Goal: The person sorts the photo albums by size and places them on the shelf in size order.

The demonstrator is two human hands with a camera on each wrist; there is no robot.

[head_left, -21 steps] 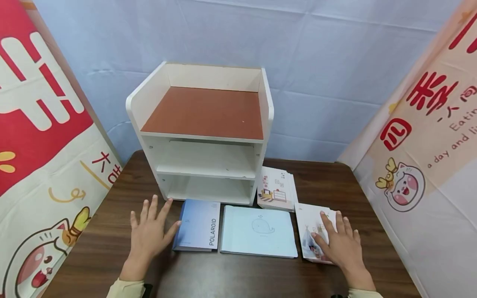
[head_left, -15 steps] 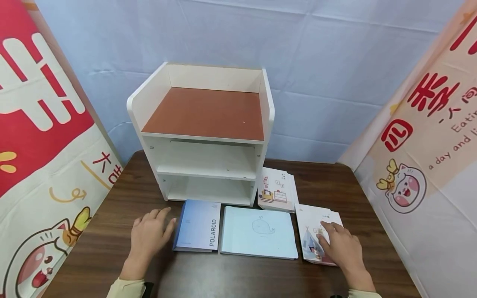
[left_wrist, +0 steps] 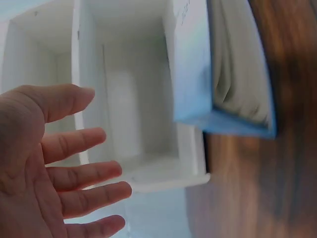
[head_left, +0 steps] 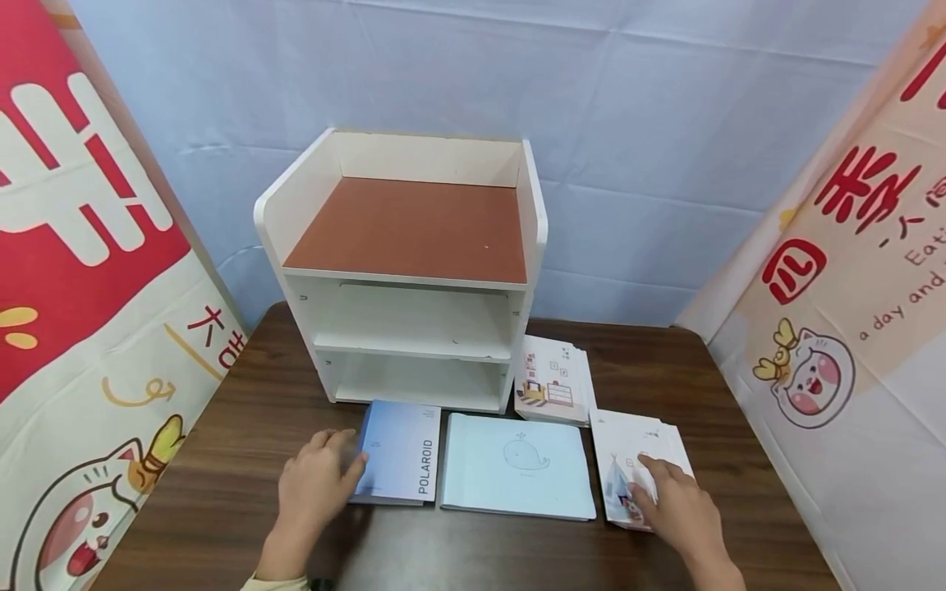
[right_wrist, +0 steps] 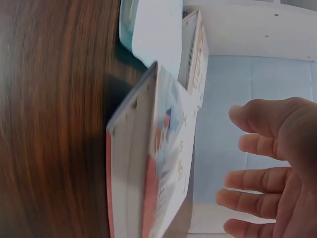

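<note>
A blue book [head_left: 399,451] marked POLAROID lies in front of the white shelf unit. My left hand [head_left: 314,484] hovers at its left side, fingers loosely bent, the thumb overlapping the cover's edge in the head view. The left wrist view shows a gap between this hand [left_wrist: 74,163] and the blue book [left_wrist: 193,69]. At the right, a white illustrated book [head_left: 621,464] with a tent drawing lies under my right hand [head_left: 683,509]. In the right wrist view that hand [right_wrist: 272,168] is apart from the book [right_wrist: 173,153] and holds nothing.
Between them lies a pale blue book [head_left: 517,484] with a whale drawing. Another white illustrated book [head_left: 550,369] lies beside the white shelf unit [head_left: 414,349], which has a brown top. Printed cloths hang left and right of the dark wooden table [head_left: 443,550].
My left hand has shifted right to the blue book's edge. Both hands had their fingers spread wide earlier; now they are more relaxed and bent. The books have not moved.
</note>
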